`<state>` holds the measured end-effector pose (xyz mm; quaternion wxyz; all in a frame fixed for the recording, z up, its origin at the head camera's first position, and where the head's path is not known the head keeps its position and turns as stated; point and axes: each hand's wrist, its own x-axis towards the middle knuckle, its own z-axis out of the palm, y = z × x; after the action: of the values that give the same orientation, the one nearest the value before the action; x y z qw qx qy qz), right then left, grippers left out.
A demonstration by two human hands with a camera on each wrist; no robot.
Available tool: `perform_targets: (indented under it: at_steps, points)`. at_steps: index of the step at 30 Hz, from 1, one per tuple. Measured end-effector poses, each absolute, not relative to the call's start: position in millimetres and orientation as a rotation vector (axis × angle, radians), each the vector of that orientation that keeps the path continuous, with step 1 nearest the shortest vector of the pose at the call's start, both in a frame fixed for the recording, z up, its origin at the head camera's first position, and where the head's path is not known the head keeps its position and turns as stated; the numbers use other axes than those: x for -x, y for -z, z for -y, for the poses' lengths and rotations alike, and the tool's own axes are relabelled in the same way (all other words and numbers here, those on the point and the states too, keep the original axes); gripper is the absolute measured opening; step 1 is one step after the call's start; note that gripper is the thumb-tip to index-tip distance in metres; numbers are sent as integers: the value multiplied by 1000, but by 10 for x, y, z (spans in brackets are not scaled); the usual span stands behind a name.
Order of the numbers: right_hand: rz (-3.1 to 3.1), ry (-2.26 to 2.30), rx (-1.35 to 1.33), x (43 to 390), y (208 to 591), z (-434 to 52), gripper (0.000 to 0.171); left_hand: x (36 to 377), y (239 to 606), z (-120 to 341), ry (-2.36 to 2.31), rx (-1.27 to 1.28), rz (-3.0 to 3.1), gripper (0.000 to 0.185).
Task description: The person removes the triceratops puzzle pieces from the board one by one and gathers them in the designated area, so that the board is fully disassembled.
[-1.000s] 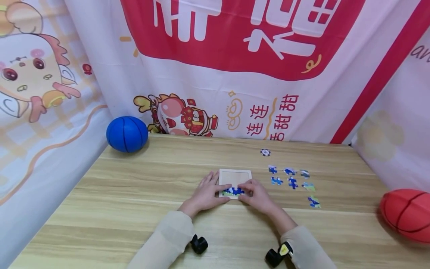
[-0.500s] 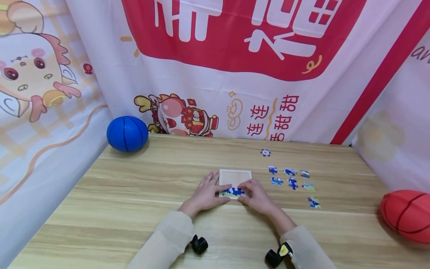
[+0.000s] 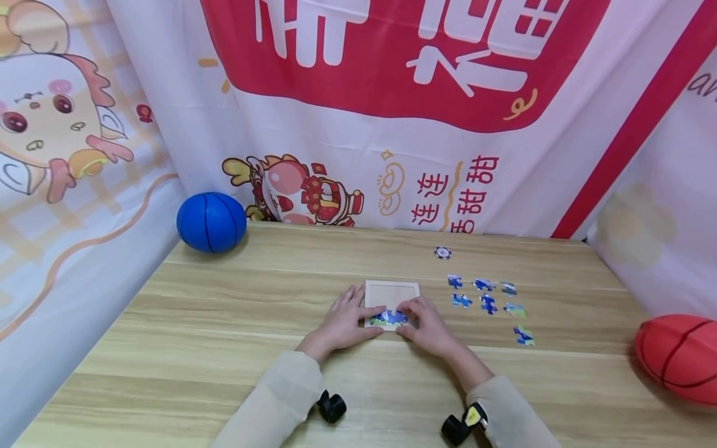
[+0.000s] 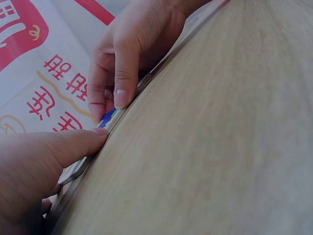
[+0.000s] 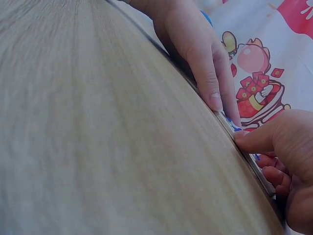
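A shallow square puzzle tray (image 3: 392,284) with a white rim lies mid-table, with blue and green jigsaw pieces (image 3: 386,318) along its near side. My left hand (image 3: 348,320) spreads along the tray's left side. Its straight thumb lies at the front rim, and another finger reaches over the pieces. At the near right part of the tray, my right hand (image 3: 430,326) has its thumb and curled fingers at the edge of the blue jigsaw piece, pinching it. My hands partly hide the pieces. In the right wrist view, the right thumb (image 5: 249,139) sits on the rim.
Several loose jigsaw pieces (image 3: 488,304) lie flat on the table right of the tray. A round chip (image 3: 442,253) is behind them. A blue ball (image 3: 211,222) sits at the back left, a red ball (image 3: 680,359) at the right edge. Printed cloth (image 3: 313,124) hangs behind.
The blue piece in the tray looks lighter and slightly shifted between my fingers. Both hands stay in nearly the same place, and the loose pieces have not moved.
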<state>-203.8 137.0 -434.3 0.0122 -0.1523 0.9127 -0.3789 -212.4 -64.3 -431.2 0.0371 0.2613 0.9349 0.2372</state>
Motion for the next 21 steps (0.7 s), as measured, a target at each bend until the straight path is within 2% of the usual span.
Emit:
perform_targets:
  at_steps: [21]
  points:
    - [-2774,1356,378,2031,4339,-1343,30,2128,4311,653,-737,-813,-2869,48]
